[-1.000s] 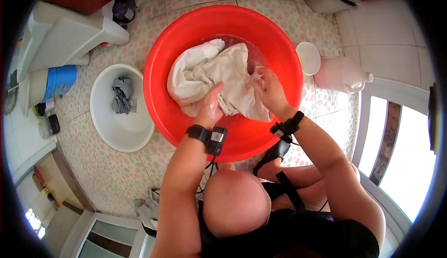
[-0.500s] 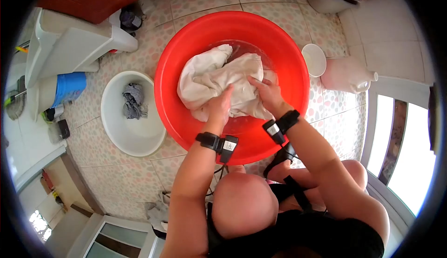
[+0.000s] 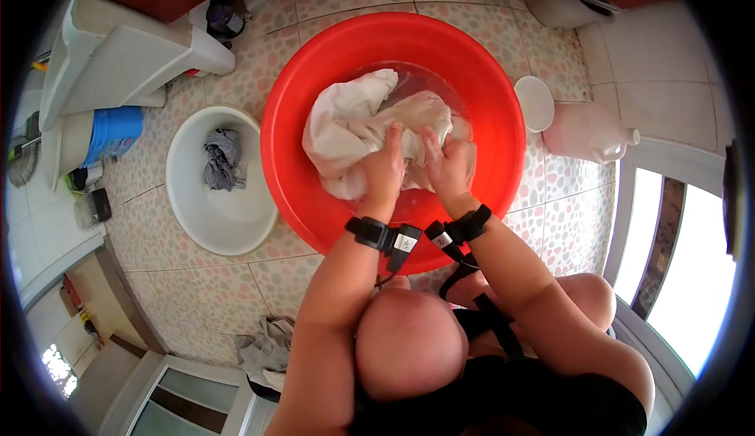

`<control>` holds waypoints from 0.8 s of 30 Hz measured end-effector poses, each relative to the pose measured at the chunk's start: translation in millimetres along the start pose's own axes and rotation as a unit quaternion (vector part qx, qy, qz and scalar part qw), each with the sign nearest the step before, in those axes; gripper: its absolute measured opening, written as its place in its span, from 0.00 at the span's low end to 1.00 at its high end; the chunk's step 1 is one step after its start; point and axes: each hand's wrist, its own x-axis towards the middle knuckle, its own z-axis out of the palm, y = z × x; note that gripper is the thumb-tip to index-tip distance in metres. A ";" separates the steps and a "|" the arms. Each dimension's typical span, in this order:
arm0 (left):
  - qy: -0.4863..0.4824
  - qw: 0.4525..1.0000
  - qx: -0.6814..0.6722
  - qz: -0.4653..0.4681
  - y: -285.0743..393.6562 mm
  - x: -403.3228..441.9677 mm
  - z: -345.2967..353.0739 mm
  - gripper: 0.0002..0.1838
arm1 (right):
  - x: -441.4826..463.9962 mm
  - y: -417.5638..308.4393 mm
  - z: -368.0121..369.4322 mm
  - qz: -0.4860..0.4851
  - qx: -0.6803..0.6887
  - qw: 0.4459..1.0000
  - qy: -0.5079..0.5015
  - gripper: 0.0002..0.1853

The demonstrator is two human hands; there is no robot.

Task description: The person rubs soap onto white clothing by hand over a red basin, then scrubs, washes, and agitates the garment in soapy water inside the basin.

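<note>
In the head view a wet, off-white cloth (image 3: 342, 133) lies bunched in a big red basin (image 3: 277, 121), partly in shallow water. Its exact kind cannot be made out. My left hand (image 3: 385, 169) is closed on the cloth near its middle, thumb toward the right. Close beside it, my right hand (image 3: 451, 167) grips the same cloth on the right side. The fabric is gathered between the two hands, and the fingertips are partly hidden in its folds. Each wrist wears a black strap with a small device.
Left of the red basin stands a white basin (image 3: 181, 192) holding a grey cloth (image 3: 224, 161). A small white bucket (image 3: 535, 104) and a pinkish jug (image 3: 586, 132) stand at the right. A blue bucket (image 3: 116, 133) is at far left. Grey fabric (image 3: 267, 351) lies at lower left.
Both hands have come closer together, the right moving left and the left slightly right. The cloth between them is more bunched. The camera view has shifted slightly.
</note>
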 end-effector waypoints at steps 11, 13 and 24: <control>-0.033 0.983 0.145 0.105 -2.0 1.1 11.1 0.30 | 10.3 2.3 16.2 -0.053 -0.197 0.979 -0.014 0.30; -0.053 0.991 -0.093 -0.083 7.2 1.5 2.7 0.30 | -16.8 -1.9 19.8 -0.131 -0.089 0.986 -0.045 0.30; -0.039 0.989 -0.126 -0.073 14.4 3.3 4.8 0.34 | 31.0 -13.1 17.3 -0.090 -0.180 0.977 -0.073 0.27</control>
